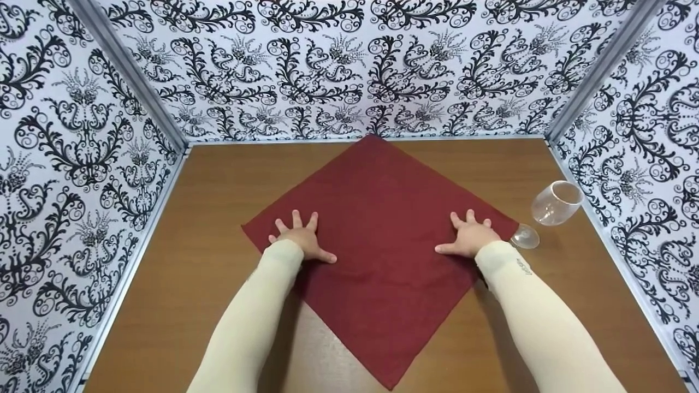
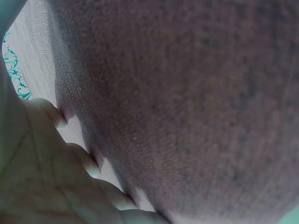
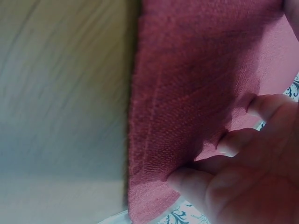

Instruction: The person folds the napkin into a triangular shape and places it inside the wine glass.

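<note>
A dark red cloth napkin [image 1: 382,218] lies spread flat on the wooden table, turned like a diamond with one corner toward me. On its left part rests my left hand [image 1: 302,240], fingers spread and straight. My right hand [image 1: 471,238] presses the right part in the same way, thumb pointing inward. The left wrist view is filled by the cloth [image 2: 187,102], with the fingertips touching it. In the right wrist view, fingertips meet the cloth [image 3: 196,102] near its straight hemmed edge. Neither hand grips anything.
A clear wine glass [image 1: 556,203] stands at the right, close beyond the cloth's right corner, which overlaps its foot in the head view. Patterned black-and-white panels [image 1: 349,71] with metal posts enclose the wooden table [image 1: 180,284] at the back and sides.
</note>
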A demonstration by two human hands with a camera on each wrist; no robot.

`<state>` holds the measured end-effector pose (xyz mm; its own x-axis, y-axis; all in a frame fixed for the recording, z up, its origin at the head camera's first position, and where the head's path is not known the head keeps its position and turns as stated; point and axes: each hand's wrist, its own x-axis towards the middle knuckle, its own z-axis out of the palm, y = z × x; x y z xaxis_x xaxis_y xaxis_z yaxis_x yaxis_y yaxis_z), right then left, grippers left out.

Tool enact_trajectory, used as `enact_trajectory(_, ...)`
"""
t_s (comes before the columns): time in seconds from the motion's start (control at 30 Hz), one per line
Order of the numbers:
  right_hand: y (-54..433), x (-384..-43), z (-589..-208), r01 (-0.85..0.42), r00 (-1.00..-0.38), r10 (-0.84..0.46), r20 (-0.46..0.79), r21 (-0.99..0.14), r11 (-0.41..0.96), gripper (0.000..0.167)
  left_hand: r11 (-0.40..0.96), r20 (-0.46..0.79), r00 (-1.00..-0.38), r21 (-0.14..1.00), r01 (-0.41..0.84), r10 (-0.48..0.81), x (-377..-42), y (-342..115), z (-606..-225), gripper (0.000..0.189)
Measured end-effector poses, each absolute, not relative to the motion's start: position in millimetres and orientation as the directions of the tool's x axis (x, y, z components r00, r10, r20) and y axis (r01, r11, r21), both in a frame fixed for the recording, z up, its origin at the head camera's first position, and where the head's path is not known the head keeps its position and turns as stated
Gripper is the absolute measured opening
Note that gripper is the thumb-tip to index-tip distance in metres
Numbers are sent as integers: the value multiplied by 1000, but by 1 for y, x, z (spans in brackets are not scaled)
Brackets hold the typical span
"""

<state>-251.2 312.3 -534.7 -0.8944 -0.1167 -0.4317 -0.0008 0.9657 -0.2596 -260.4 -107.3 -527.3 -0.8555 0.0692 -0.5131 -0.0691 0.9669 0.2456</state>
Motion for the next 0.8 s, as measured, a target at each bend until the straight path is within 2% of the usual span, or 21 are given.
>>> enact_trajectory(0.8,310,-248,-535,19,-891,-96,-444,-248,968,121,966,-504,-861,249,-64,72,-262,-107,-527,132)
